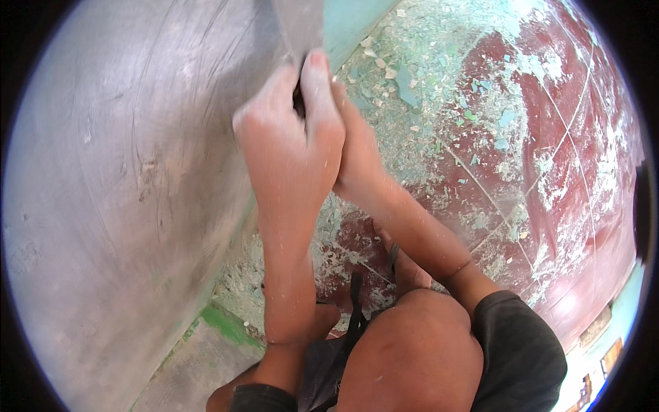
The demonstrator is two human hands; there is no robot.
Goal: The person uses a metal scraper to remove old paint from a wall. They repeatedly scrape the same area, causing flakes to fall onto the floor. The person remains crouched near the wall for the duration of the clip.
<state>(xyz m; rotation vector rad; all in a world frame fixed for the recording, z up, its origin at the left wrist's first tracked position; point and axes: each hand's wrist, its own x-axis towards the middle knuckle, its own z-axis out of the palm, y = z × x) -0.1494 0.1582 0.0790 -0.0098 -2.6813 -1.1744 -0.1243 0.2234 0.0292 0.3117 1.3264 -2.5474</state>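
Both hands are together at the upper middle, dusted white, close to a grey, scratched wall (134,154). My left hand (288,129) is closed around something dark, of which only a bit shows between the fingers; a flat grey blade, like a scraper's (304,26), extends upward from the grip. My right hand (355,139) presses against the left hand from the right side, its fingers partly hidden, so what it grips itself is hard to tell. Pale turquoise paint (350,26) covers the wall beyond the blade.
Paint flakes (405,85) and pale dust lie thickly on the dark red floor (556,206) along the wall. My bent knee (412,355) and a foot (412,273) are below the hands. A green-edged grey strip of floor (206,355) runs at the lower left.
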